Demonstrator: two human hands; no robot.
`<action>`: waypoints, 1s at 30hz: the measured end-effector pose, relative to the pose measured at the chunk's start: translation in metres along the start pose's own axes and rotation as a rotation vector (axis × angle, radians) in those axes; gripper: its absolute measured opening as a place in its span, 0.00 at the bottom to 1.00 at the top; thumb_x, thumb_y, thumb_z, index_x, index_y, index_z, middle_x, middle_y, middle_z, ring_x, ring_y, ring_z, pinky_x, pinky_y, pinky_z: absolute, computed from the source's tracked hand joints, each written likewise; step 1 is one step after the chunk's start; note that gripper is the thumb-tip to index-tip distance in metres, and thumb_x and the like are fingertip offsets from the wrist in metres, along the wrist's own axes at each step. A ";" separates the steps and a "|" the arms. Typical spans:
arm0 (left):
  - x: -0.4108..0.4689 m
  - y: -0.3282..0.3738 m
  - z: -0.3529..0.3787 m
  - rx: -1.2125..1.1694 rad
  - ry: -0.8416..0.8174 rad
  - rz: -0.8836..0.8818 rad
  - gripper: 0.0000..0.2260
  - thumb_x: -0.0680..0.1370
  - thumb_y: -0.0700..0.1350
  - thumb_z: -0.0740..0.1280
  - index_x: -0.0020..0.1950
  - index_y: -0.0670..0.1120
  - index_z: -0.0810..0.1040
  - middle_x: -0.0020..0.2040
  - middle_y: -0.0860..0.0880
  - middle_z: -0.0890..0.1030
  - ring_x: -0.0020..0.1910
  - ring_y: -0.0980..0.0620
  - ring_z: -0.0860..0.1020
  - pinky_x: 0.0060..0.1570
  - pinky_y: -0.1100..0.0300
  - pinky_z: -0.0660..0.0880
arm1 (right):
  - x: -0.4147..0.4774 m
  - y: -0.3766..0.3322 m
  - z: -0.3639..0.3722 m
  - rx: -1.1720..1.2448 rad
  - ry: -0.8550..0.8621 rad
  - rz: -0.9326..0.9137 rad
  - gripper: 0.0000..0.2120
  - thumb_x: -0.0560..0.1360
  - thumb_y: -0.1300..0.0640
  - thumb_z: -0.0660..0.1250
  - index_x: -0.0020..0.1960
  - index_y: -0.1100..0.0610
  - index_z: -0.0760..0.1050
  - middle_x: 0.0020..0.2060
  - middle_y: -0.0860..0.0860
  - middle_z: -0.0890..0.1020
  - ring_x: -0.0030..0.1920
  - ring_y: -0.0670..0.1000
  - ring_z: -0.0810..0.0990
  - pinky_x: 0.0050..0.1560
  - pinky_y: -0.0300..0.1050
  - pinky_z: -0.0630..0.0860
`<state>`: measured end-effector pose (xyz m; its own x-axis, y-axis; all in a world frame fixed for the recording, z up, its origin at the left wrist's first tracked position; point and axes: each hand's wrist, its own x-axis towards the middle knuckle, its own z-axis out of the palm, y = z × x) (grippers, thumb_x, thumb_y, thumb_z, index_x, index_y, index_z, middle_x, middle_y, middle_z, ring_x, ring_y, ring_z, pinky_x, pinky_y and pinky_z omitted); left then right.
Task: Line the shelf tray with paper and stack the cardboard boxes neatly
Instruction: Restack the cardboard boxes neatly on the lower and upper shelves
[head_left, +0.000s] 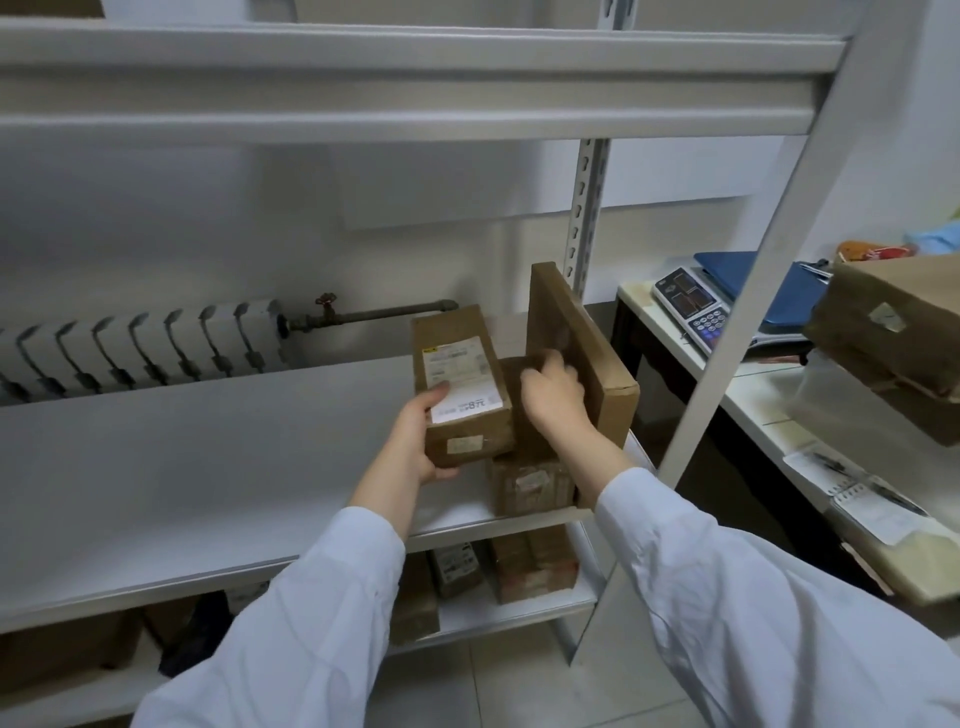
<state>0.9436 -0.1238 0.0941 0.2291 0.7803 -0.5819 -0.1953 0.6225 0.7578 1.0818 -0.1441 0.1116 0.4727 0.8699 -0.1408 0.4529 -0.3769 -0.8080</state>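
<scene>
My left hand (421, 436) grips the near end of a labelled cardboard box (460, 382), held tilted above the white-lined middle shelf (208, 457). My right hand (553, 397) rests against a flat cardboard box (587, 353) that stands on edge at the shelf's right end. The fingers of that hand are blurred. Between the two lies a lower brown box (530, 486), partly hidden by my hands. White paper covers the shelf surface to the left.
A radiator (135, 345) with a valve and pipe runs behind the shelf. More boxes sit on the lower shelf (519, 571). To the right stands a table with a scale (701, 312), a blue folder, notepads and a large brown package (898, 332).
</scene>
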 end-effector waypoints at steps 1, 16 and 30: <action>0.003 0.003 -0.008 -0.016 0.013 0.020 0.12 0.76 0.52 0.65 0.54 0.45 0.75 0.45 0.43 0.80 0.48 0.42 0.78 0.54 0.45 0.69 | 0.002 0.004 0.006 -0.093 -0.023 0.027 0.24 0.79 0.56 0.54 0.74 0.54 0.57 0.71 0.59 0.62 0.71 0.62 0.61 0.71 0.57 0.59; -0.006 0.007 -0.079 -0.052 0.107 0.077 0.12 0.78 0.48 0.65 0.59 0.46 0.72 0.46 0.43 0.80 0.43 0.43 0.77 0.51 0.44 0.70 | 0.002 0.021 0.053 -0.550 -0.120 0.250 0.47 0.67 0.36 0.69 0.76 0.55 0.50 0.74 0.63 0.51 0.72 0.65 0.53 0.72 0.58 0.54; -0.036 0.010 -0.097 -0.089 0.207 0.199 0.20 0.75 0.45 0.68 0.66 0.45 0.70 0.55 0.43 0.81 0.45 0.43 0.80 0.32 0.53 0.72 | -0.023 0.003 0.051 -0.293 0.001 0.015 0.45 0.66 0.36 0.69 0.73 0.53 0.54 0.70 0.63 0.59 0.70 0.66 0.60 0.70 0.58 0.58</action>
<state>0.8412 -0.1396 0.0944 -0.0192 0.8773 -0.4796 -0.3021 0.4522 0.8392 1.0339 -0.1493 0.0832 0.4814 0.8635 -0.1506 0.6452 -0.4654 -0.6059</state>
